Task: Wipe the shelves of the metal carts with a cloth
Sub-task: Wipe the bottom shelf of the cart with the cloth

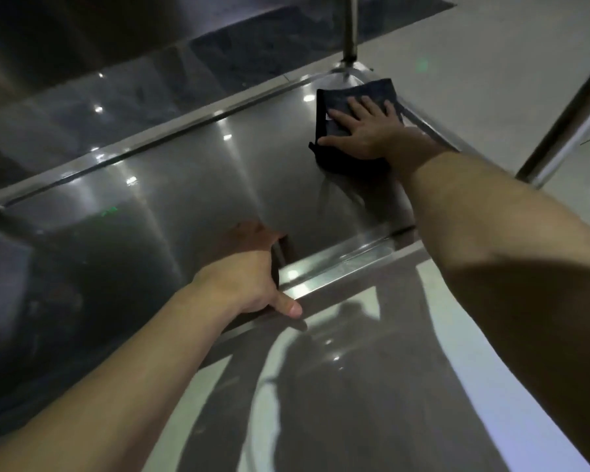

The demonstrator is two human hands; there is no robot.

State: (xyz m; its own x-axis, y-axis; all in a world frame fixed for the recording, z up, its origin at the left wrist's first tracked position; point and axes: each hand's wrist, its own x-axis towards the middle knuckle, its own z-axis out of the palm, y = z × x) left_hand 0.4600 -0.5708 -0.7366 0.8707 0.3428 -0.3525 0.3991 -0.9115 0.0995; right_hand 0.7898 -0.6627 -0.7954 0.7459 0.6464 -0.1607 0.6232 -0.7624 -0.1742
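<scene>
Atop the dark cloth [361, 92], right hand [365, 131] flat.

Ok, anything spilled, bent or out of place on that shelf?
Nothing stands out. The dark cloth lies under the right hand at the far corner of the shelf; the left hand grips the near rim.

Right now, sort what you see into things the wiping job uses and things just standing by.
In the job: dark folded cloth under the flat right hand; shiny steel cart shelf, near rim gripped by the left hand.
Standing by: round metal corner post; slanted metal tube at right; pale tiled floor.
</scene>
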